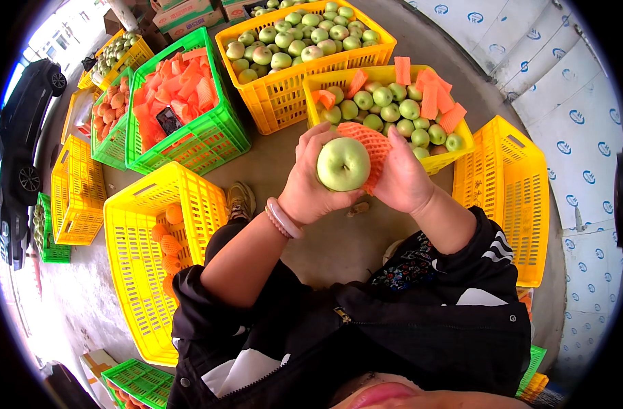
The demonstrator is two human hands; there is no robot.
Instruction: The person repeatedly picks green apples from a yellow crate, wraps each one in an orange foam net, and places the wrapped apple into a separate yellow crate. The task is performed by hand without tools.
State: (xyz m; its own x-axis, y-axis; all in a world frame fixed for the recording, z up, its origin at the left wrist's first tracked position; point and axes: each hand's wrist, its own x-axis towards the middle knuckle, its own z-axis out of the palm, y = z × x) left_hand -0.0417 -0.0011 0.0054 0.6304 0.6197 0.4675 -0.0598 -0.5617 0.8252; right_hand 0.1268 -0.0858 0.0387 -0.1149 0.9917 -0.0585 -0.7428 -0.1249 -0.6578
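Note:
My left hand [306, 185] grips a green apple [343, 164] in front of me, a pale bracelet on its wrist. My right hand [403, 183] holds an orange foam net sleeve [370, 146] against the apple's right side; the sleeve partly wraps the fruit. Just beyond my hands stands a yellow crate [461, 153] of green apples with several loose orange sleeves on top.
Another yellow crate [270, 102] of green apples is behind it. A green crate [219, 136] holds orange sleeves and a dark phone. At my left is a yellow crate [131, 259] with a few wrapped fruits, at my right a yellow crate [512, 198]. Concrete floor; a car at far left.

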